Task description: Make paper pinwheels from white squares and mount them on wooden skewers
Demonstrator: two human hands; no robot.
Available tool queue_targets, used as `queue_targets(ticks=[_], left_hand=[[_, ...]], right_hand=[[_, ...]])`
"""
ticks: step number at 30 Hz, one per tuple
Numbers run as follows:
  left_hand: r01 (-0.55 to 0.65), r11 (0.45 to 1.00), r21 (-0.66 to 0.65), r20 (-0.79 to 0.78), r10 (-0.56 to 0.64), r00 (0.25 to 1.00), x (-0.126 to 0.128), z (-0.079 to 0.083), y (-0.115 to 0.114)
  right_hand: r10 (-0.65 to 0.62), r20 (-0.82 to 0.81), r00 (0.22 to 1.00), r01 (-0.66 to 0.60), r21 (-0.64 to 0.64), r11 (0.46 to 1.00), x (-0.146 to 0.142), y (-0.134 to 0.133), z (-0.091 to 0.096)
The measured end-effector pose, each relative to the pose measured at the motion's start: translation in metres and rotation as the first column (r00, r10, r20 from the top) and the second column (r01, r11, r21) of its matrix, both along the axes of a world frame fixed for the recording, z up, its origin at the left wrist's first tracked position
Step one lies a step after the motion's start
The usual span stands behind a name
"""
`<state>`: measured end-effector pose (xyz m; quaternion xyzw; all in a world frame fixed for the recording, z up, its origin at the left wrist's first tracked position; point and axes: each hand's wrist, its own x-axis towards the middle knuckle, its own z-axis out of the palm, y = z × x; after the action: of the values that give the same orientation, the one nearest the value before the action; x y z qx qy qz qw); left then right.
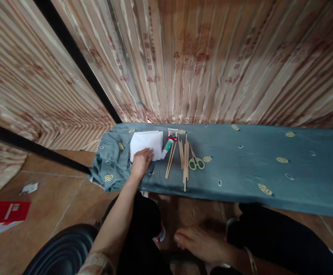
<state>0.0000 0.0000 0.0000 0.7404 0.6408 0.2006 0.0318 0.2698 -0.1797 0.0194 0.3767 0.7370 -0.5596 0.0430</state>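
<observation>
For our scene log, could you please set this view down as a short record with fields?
Left hand: fingers on the white paper
Right hand: off the tabletop, nothing visible in it
Right of paper: green-and-white tube; small red box, small pieces inside
Farther right: loose wooden sticks, then green-handled scissors
Surface: blue-grey cloth with yellow motifs
Background: patterned curtain

Has a patterned teal cloth (249,168) over the long worktop (321,183), rumpled at the left end. Carries stacked white paper (145,141), a slanting green-and-white glue stick (168,148) just beside it, a small open red box (172,134) of metal pieces, loosely clustered wooden sticks (185,164) and, just right of these, green-handled scissors (195,158).
</observation>
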Motion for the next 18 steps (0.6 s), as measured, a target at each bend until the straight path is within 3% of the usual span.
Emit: queue_targets(ticks=[4, 13, 18], left_hand=[[0.004, 1.0, -0.011, -0.072, -0.005, 0.997, 0.008, 0.009, -0.006], [-0.134, 0.986, -0.098, -0.229, 0.108, 0.967, 0.013, 0.034, 0.003], [-0.124, 0.98, -0.158, -0.268, 0.078, 0.96, 0.015, 0.044, 0.01]], right_hand=[[-0.011, -0.093, 0.996, 0.011, 0.001, 1.0, 0.004, 0.011, 0.02], [-0.049, -0.193, 0.98, 0.058, 0.04, 0.998, 0.008, 0.022, 0.016], [-0.02, -0.178, 0.984, 0.016, -0.025, 1.0, 0.017, 0.018, 0.026]])
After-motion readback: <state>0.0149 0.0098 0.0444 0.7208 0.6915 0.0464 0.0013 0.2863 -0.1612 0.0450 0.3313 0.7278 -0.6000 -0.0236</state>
